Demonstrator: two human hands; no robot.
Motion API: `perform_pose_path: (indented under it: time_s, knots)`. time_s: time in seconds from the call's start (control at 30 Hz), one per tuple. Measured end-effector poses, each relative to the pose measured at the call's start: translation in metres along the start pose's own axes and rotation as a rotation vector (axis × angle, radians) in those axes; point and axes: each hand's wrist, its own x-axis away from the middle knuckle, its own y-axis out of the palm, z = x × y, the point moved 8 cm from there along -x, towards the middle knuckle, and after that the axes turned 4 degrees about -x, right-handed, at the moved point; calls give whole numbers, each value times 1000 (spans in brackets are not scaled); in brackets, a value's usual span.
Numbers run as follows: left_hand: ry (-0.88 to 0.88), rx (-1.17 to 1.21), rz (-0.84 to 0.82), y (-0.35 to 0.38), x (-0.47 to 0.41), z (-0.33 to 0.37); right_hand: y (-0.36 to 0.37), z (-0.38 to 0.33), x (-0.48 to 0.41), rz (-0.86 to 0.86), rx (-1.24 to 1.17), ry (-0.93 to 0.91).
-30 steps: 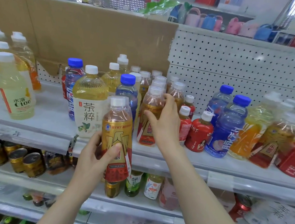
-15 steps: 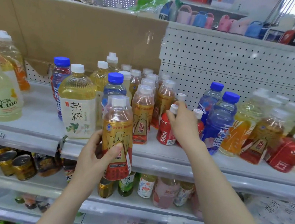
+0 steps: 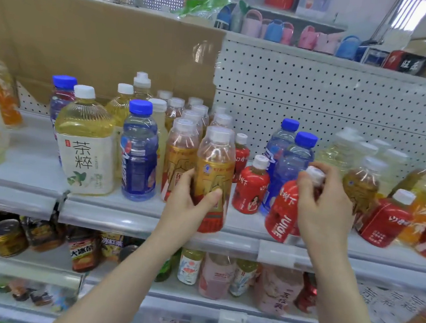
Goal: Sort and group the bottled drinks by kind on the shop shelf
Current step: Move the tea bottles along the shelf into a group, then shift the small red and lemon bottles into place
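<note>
Gripping amber bottle (image 3: 214, 177) left hand (image 3: 190, 203), red bottle (image 3: 283, 211) right hand (image 3: 323, 209).

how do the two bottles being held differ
The gold-labelled bottle in the left hand is taller and upright; the red juice bottle in the right hand is shorter and tilted. The gold one is gripped round its body, the red one near its cap. Both have white caps.

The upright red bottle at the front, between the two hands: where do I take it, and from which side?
Take the red bottle by its narrow neck, just under the white cap, coming from the front and above. It stands upright; blue bottles crowd its right and the gold bottle in the left hand is close on its left, so probably only the front is open.
</note>
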Motion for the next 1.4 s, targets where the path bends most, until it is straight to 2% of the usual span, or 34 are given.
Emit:
perform_pose_path:
  time_s: [0.23, 0.33, 0.37, 0.43, 0.5, 0.57, 0.63, 0.67, 0.73, 0.83, 0.93, 1.03, 1.1, 1.3, 1.4]
  knots:
    - [-75, -168, 29, 44, -53, -26, -19, 27, -13, -15, -45, 53]
    - [-85, -233, -17, 47, -59, -26, -14, 32, -16, -56, -81, 67]
    - [-72, -276, -8, 46, -57, -23, -12, 32, -16, -69, -99, 70]
    - [11, -375, 121, 38, -41, -6, -9, 30, -16, -88, -148, 74]
    - [192, -343, 257, 34, -10, 19, -3, 27, -16, -116, -237, 83]
    - [241, -269, 132, 49, 16, 30, 6, 20, -15, -162, -335, 95]
    - [116, -223, -127, 73, 32, 28, 22, 12, -11, -230, -430, 115]
    - [42, -198, -200, 80, 36, 23, 31, 7, -8, -274, -470, 135]
    - [-35, -158, -188, 78, 39, 14, 51, -1, -3, -367, -487, 153]
    - [-88, -54, -97, 59, 43, -2, 70, -9, -5, -428, -354, 81]
    - [-147, -12, -24, 35, 51, -17, 80, -16, -18, -388, 11, -105]
    - [-188, -25, 42, 12, 57, -26, 109, -11, -25, -498, 404, -200]
    - [-206, -15, 75, 2, 59, -30, 119, -9, -27, -506, 608, -249]
    - [-219, 23, 113, -10, 63, -34, 114, -9, -34, -453, 678, -229]
    - [-215, 44, 115, -11, 61, -36, 109, -12, -34, -474, 504, -216]
